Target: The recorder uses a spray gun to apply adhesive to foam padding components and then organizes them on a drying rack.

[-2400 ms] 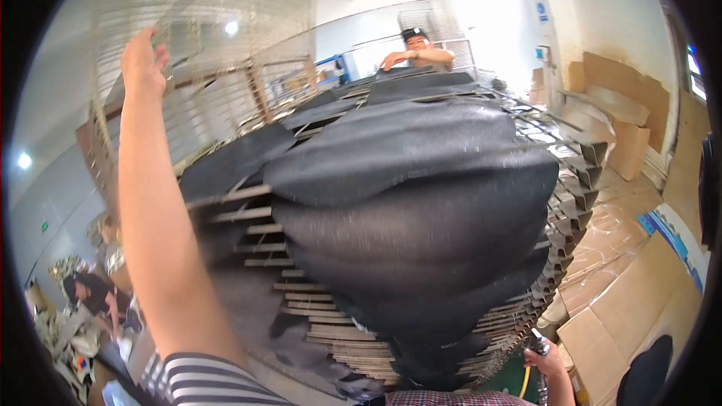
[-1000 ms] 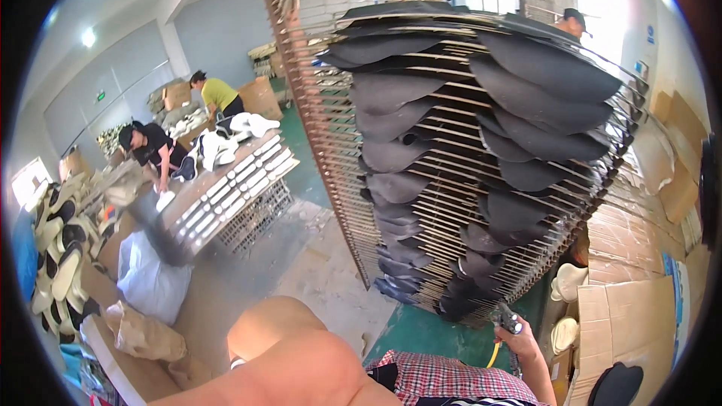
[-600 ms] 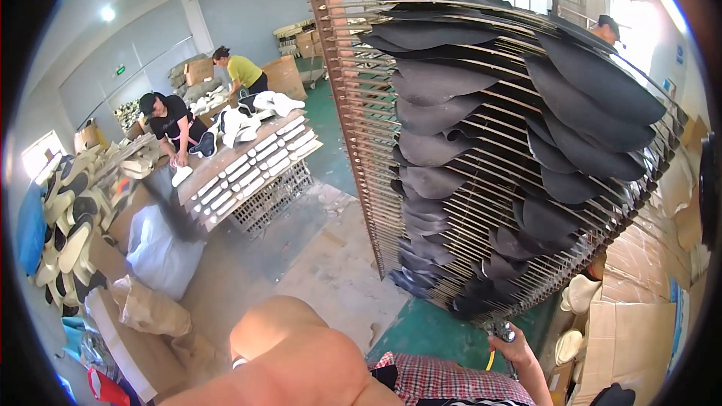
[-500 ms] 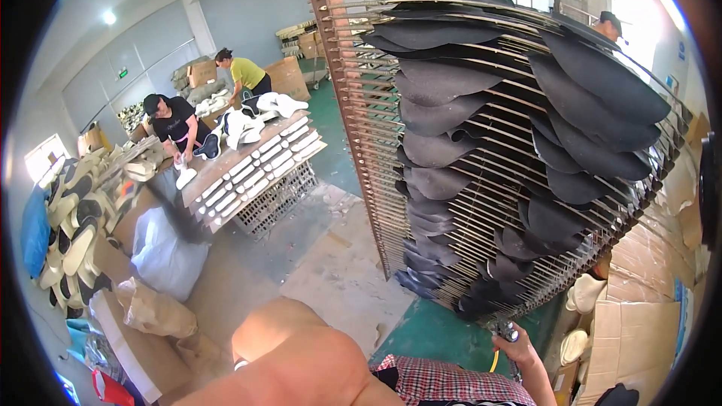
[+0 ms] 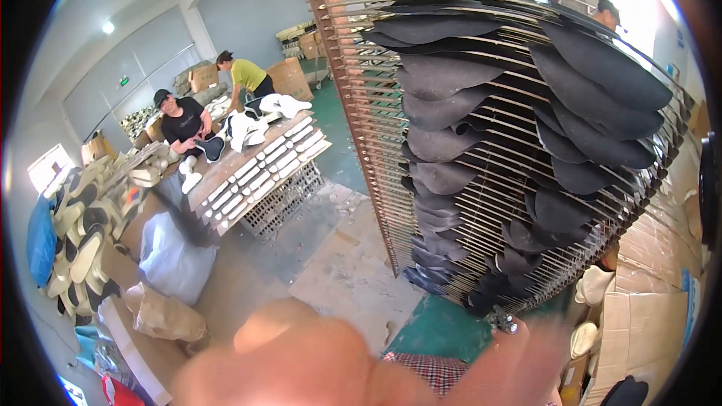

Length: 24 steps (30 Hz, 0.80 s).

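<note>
Close in front, my left hand (image 5: pixel 293 353) is large and smeared by motion; its fingers are not readable. At the lower right, my right hand (image 5: pixel 523 349), also blurred, is closed round a metal spray gun (image 5: pixel 502 320). The gun's head sits just below the bottom of a tall wire-shelf drying rack (image 5: pixel 361 128). Many black, curved insole-like sheets (image 5: pixel 444 146) lie on the rack's closely spaced wire shelves, their rounded ends hanging over the edges. Part of a red checked cloth (image 5: pixel 429 368) shows between my arms.
Left of the rack, a person in black holds a dark sole-shaped piece at a table (image 5: pixel 248 158) stacked with white soles. Another person in yellow bends behind. Piled soles (image 5: pixel 83 233), a white sack (image 5: pixel 169 259) and cardboard (image 5: pixel 643 338) flank the floor. One more person stands behind the rack.
My left hand has shifted slightly right and lower. My right hand and forearm have swung inward and blurred. The person in black has raised their head and taken up a dark sole-shaped piece.
</note>
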Each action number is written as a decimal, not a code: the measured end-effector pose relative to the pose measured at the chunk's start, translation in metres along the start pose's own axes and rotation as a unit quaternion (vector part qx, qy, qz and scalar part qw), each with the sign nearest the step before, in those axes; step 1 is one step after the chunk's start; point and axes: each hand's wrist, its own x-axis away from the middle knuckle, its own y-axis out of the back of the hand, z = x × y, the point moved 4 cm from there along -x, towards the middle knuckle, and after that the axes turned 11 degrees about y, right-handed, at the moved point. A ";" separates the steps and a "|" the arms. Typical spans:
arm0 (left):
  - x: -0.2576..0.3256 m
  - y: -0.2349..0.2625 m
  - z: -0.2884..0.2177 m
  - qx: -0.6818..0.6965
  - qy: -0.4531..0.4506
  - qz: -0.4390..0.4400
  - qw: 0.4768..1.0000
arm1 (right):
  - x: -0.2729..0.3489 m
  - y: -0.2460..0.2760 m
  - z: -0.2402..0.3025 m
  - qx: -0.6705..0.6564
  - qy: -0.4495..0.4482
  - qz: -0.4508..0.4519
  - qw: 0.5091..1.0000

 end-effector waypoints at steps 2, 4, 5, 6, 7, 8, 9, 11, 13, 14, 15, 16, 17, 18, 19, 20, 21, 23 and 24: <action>-0.003 -0.011 -0.002 0.003 -0.011 0.011 1.000 | 0.006 -0.017 0.059 -0.028 0.020 -0.011 0.999; -0.004 -0.025 -0.017 -0.002 -0.028 0.025 0.999 | 0.004 0.006 0.010 -0.037 0.029 -0.006 0.999; -0.008 -0.016 0.000 -0.003 -0.028 0.030 0.999 | 0.001 0.000 -0.005 -0.035 0.028 -0.007 0.999; -0.014 -0.019 0.008 0.001 -0.035 0.033 0.999 | 0.003 0.001 -0.001 -0.004 0.041 -0.006 0.999; -0.015 -0.015 0.014 0.004 -0.042 0.035 0.998 | 0.003 0.000 0.003 0.027 0.053 -0.005 0.998; -0.013 -0.014 0.015 0.006 -0.049 0.039 0.998 | 0.001 0.002 -0.013 0.008 0.036 -0.005 0.999; -0.004 -0.018 0.028 0.007 -0.023 0.033 0.999 | 0.000 0.008 -0.026 -0.009 0.018 -0.010 1.000; 0.015 -0.020 0.057 0.039 0.045 0.056 0.997 | 0.001 0.008 -0.024 -0.015 0.010 -0.020 1.000; 0.043 -0.017 0.078 0.017 0.159 0.067 0.985 | 0.003 0.009 -0.027 -0.020 0.008 -0.018 1.000; 0.061 -0.011 0.087 -0.002 0.222 0.075 0.972 | 0.001 0.008 -0.028 -0.020 0.013 -0.011 1.000; 0.077 -0.007 0.091 -0.009 0.223 0.072 0.972 | 0.001 0.008 -0.031 -0.020 0.009 0.001 1.000; 0.095 -0.005 0.102 -0.025 0.287 0.077 0.954 | 0.000 0.009 -0.033 -0.020 0.005 0.010 1.000; 0.112 -0.003 0.111 -0.040 0.351 0.081 0.932 | 0.000 0.010 -0.035 -0.019 0.010 0.013 1.000; 0.124 -0.001 0.116 -0.043 0.349 0.077 0.933 | -0.001 0.010 -0.037 -0.021 0.002 0.014 1.000; 0.138 0.001 0.123 -0.061 0.378 0.098 0.919 | -0.002 0.009 -0.038 -0.023 -0.007 0.016 1.000; 0.148 0.002 0.127 -0.078 0.405 0.118 0.903 | -0.003 0.008 -0.035 -0.022 -0.004 0.018 1.000; 0.154 0.003 0.128 -0.081 0.406 0.115 0.903 | -0.003 0.006 -0.032 -0.020 -0.010 0.023 0.999; 0.163 0.004 0.130 -0.086 0.442 0.112 0.886 | -0.005 0.000 -0.031 -0.016 -0.015 0.030 0.999; 0.163 0.002 0.129 -0.088 0.442 0.109 0.886 | -0.007 -0.004 -0.032 -0.032 -0.013 0.034 0.999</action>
